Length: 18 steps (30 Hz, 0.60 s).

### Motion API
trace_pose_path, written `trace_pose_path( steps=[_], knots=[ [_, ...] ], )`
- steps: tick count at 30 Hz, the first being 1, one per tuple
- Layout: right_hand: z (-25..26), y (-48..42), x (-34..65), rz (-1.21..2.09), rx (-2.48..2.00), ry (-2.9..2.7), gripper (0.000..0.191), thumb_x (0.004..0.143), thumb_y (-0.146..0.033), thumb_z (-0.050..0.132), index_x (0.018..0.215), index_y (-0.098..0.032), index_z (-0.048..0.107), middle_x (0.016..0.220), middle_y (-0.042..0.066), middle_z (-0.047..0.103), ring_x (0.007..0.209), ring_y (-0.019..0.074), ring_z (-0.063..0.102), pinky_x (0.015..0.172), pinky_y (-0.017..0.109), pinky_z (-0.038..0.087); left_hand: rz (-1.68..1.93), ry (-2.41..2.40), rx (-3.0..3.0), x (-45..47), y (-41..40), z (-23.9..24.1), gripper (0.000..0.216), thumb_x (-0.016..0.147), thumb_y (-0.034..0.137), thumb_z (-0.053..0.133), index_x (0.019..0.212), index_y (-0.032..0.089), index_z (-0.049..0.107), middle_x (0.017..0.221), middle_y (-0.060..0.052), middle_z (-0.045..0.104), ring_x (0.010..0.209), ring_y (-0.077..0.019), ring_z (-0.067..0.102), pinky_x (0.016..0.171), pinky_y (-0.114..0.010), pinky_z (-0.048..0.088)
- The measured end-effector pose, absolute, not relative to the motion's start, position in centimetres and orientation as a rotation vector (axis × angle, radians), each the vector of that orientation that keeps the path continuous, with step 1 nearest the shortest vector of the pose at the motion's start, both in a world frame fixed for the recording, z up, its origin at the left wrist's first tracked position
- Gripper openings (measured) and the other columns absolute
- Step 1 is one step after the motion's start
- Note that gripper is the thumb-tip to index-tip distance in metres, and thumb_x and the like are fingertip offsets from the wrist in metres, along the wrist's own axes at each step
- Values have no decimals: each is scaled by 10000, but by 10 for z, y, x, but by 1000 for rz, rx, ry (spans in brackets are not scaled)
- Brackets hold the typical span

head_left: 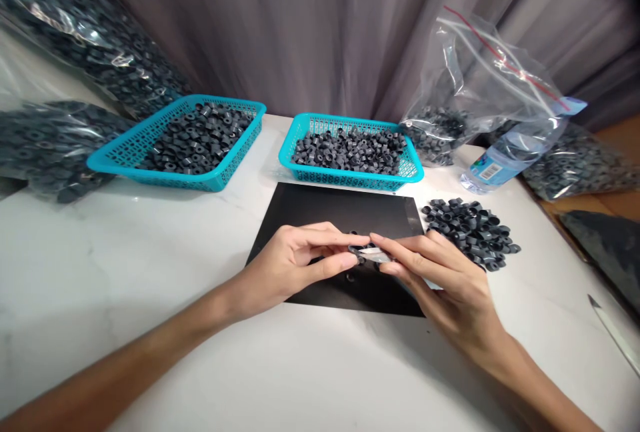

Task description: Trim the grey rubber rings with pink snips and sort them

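Over a black mat (305, 209), my left hand (300, 255) pinches a small dark grey plastic cap (356, 250) between thumb and fingertips. My right hand (440, 269) grips a knife with a pale pointed blade (373, 253), its tip at the cap; the handle is mostly hidden by the fingers. A few more dark caps lie on the mat beneath and behind my fingertips. Right of the mat, close to my right hand, spreads a loose pile of the same grey caps (470, 229).
Two turquoise baskets, left (220, 182) and middle (345, 179), hold many grey parts. Clear bags of parts stand at left (95, 39) and back right (450, 105). A water bottle (515, 152) leans there. Another pointed blade (613, 332) lies at the right edge.
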State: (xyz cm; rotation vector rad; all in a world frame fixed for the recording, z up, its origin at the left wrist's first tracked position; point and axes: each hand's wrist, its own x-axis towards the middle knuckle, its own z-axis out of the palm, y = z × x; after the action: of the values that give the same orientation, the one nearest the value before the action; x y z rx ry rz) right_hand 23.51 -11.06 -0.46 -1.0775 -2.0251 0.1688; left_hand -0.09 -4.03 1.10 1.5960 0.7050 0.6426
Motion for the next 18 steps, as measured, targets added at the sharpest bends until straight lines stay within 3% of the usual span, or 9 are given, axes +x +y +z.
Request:
trace_pose_path(
  steps=[18],
  knots=[
    [-6, -108, 233, 105, -1080, -2029, 472, 1013, -126, 588, 1458, -279, 589, 1004, 64, 751, 743, 173, 560, 667, 321, 441, 692, 741, 1664, 1, -41, 13, 275, 919, 270, 719, 1183, 249, 793, 903, -20, 661, 770, -113, 583, 684, -212, 516]
  ],
)
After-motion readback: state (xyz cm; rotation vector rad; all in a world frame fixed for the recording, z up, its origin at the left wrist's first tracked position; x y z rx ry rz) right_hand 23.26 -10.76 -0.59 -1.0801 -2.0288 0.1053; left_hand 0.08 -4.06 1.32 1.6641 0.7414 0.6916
